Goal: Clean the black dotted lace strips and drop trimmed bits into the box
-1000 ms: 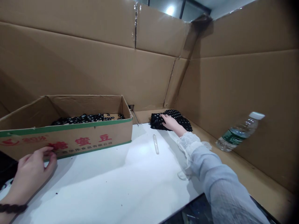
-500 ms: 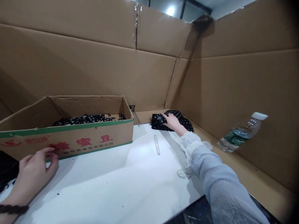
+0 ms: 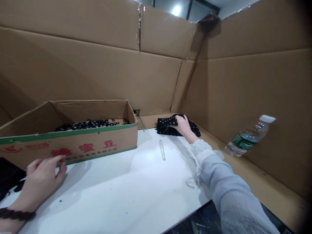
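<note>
My right hand (image 3: 183, 126) reaches to the far side of the table and rests on a pile of black fabric with white dots (image 3: 164, 126). Its thumb is spread from the bent fingers, and both touch the cloth. On the left, my left hand (image 3: 45, 174) hovers over the table by the front wall of a cardboard box (image 3: 126, 139). Its fingers are loosely bent and apart, with nothing between them. Inside the box lie many small black rings and pieces (image 3: 90, 124). A slim whitish translucent stick (image 3: 162, 150) lies on the table nearer than the fabric.
Tall cardboard walls (image 3: 156, 81) enclose the white table (image 3: 117, 195) at the back and right. A tilted clear water bottle (image 3: 250, 136) with a green label stands at the right wall. Dark material (image 3: 9, 178) lies at the far left, beside my left wrist.
My right hand has shifted slightly right across the fabric, and its thumb has spread away from the fingers. My left hand has moved a little right along the box front. The view has turned slightly.
</note>
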`<state>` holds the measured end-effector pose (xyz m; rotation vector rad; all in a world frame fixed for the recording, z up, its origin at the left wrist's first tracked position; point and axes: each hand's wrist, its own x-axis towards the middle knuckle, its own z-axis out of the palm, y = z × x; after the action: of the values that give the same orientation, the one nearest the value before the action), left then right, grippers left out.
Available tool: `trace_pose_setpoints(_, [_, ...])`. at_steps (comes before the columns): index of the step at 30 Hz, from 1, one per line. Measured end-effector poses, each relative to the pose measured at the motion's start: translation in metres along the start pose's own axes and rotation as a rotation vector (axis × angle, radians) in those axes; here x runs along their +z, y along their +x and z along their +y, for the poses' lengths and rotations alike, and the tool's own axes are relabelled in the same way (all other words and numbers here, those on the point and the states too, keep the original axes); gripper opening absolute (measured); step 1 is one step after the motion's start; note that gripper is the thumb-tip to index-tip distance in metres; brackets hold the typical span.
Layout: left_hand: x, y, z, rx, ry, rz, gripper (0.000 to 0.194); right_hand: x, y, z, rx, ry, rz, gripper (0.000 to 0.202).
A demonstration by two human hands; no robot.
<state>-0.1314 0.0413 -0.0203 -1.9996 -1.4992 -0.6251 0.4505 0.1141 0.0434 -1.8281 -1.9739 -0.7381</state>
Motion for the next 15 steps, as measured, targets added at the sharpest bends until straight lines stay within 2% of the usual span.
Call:
trace_pose_setpoints(2, [-0.007,0.003,0.01,0.138,0.028,0.06,0.023,-0.007,-0.001,0.006,0.059,0.038,0.074,0.034])
trace_pose_setpoints(4, [-0.011,0.006,0.016,0.234,0.015,0.093,0.022,-0.016,-0.001,0.01,0.135,0.138,0.202,0.033])
trace_pose_setpoints(9, [-0.016,0.024,0.033,0.337,-0.034,0.167,0.023,-0.047,0.0,0.017,0.377,0.511,0.585,0.042])
trace_pose_setpoints(12, [-0.02,0.043,0.058,0.402,-0.084,0.265,0.023,-0.074,0.0,0.021,0.538,0.6,0.855,0.05])
trace_pose_setpoints(15, [-0.025,0.062,0.093,0.508,-0.162,0.307,0.023,-0.11,-0.012,0.029,0.555,0.673,1.041,0.063])
